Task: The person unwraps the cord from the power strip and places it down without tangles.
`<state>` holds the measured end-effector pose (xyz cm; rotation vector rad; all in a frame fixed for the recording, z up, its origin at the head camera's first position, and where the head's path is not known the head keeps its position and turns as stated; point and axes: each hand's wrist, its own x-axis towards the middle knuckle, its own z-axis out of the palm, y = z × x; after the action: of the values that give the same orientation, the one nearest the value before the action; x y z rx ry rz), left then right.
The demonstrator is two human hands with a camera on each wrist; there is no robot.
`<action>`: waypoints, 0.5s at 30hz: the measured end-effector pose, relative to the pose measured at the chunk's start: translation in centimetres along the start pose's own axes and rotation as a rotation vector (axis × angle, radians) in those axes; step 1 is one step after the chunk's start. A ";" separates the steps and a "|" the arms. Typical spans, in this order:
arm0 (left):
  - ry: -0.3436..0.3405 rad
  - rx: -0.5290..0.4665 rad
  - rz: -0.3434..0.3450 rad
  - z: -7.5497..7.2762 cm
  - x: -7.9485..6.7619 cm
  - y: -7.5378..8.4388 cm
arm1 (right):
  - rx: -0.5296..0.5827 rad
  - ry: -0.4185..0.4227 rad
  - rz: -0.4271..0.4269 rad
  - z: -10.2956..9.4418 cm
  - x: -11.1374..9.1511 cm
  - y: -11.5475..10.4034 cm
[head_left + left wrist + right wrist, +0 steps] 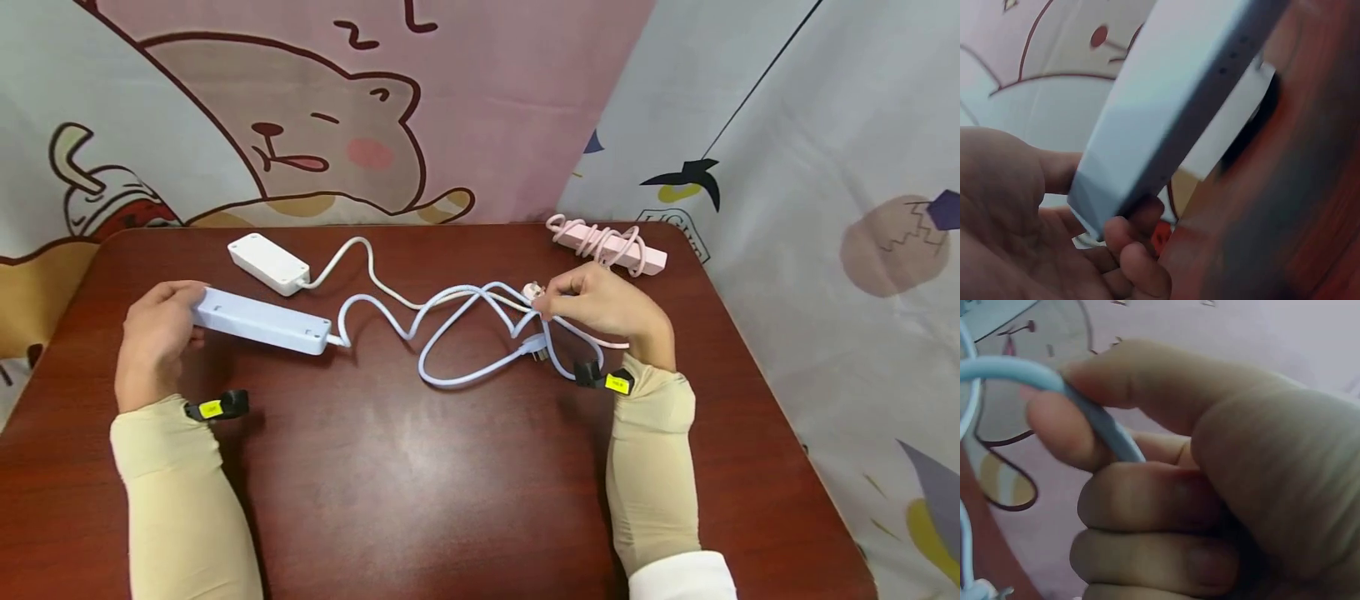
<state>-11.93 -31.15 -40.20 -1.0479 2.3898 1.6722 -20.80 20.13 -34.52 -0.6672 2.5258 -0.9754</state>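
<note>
A pale blue power strip is gripped at its left end by my left hand. In the left wrist view, my thumb and fingers hold the end of the strip, and it is tilted. My right hand pinches the strip's blue cord between thumb and forefinger; the right wrist view shows the cord running between them, the other fingers curled. Loops of that cord spread between both hands. Its plug is just below the right fingertips.
Behind the blue strip lies a white power strip, whose white cord runs right and crosses the blue loops. A white plug is by my right fingertips. At the back right, a pink power strip has its cord wound around it.
</note>
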 end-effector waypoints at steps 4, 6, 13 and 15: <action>-0.010 -0.066 -0.044 -1.4 0.2 -0.8 | -0.028 -0.131 -0.017 0.8 -0.5 0.5; -0.006 -0.111 -0.068 -2.1 0.3 -1.2 | -0.052 -0.190 -0.021 1.4 -0.8 0.8; -0.002 -0.134 -0.153 -3.6 0.8 -2.5 | -0.146 -0.174 -0.092 3.9 -1.4 1.7; -0.024 -0.040 -0.130 -3.5 1.0 -2.6 | -0.197 -0.109 -0.150 4.6 -1.6 1.9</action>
<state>-10.11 -35.12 -41.30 -1.1556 2.2294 1.6853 -17.82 19.80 -38.81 -0.9523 2.5246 -0.7203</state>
